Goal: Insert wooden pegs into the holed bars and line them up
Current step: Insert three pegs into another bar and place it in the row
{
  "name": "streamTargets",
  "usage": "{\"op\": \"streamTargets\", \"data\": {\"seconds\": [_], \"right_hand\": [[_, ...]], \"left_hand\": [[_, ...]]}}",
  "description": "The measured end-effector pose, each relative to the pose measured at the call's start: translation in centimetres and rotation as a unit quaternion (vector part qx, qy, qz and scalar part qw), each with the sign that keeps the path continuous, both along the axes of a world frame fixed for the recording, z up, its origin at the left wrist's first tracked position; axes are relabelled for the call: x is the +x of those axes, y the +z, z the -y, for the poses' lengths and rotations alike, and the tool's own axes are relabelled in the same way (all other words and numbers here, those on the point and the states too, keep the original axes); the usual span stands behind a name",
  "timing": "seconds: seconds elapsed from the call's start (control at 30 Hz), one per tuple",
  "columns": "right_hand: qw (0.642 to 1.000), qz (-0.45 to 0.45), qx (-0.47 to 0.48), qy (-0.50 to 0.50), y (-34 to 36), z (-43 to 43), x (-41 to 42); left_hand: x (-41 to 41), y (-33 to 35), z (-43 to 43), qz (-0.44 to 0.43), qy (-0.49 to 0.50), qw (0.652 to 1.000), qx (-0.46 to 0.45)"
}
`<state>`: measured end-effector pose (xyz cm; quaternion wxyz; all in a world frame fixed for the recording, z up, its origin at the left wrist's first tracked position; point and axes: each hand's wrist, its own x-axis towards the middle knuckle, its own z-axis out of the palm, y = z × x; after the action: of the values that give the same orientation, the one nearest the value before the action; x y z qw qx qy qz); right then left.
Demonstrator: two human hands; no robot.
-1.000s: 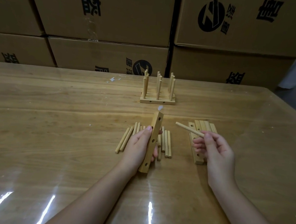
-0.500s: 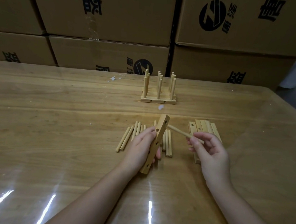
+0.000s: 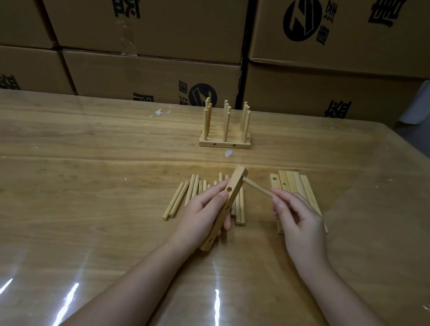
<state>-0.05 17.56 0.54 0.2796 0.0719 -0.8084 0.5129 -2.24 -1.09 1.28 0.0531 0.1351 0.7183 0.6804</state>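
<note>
Dim, warm light across a glossy, film-covered brown wooden table (image 3: 80,179). Thin white streaks of glare (image 3: 215,313) along its near edge, mirrored from above. Faint, soft shadows only. Sharp at its centre, bowed by wide-angle distortion at its far corners. Stacked brown cardboard boxes (image 3: 142,17) behind it darker.

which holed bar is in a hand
The tilted bar gripped by the left hand, with the peg in the right hand at its top end. The stacked bars lie flat on the right; the pegged bars stand at the back.
</note>
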Motion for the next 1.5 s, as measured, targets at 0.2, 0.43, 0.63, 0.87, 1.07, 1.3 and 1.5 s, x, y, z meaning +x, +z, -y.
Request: {"op": "streamTargets", "data": {"seconds": [0.2,0.43,0.63,0.87,1.07,1.3,1.5], "right_hand": [[0.982,-0.082,0.164,-0.052,0.5,-0.2,0.2],[0.967,-0.099,0.220,-0.085,0.7,-0.5,0.3],[0.956,-0.106,0.256,-0.095,0.6,-0.3,0.5],[0.966,-0.086,0.232,-0.080,0.6,-0.3,0.4],[0.975,-0.054,0.205,-0.065,0.5,-0.1,0.5],[0.982,-0.029,0.180,-0.046,0.3,0.1,0.5],[0.990,0.016,0.132,-0.039,0.1,0.4,0.6]], "left_hand": [[0.3,-0.2,-0.4,-0.087,0.020,0.995,-0.034],[-0.2,-1.1,-0.2,-0.135,0.023,0.988,-0.074],[-0.6,-1.7,0.1,-0.144,0.021,0.982,-0.123],[-0.6,-1.8,0.1,-0.149,0.021,0.980,-0.131],[-0.9,-1.9,0.3,-0.135,0.008,0.982,-0.131],[-0.9,-1.6,0.9,-0.116,-0.010,0.982,-0.148],[-0.5,-1.2,1.1,-0.115,-0.011,0.979,-0.168]]}}
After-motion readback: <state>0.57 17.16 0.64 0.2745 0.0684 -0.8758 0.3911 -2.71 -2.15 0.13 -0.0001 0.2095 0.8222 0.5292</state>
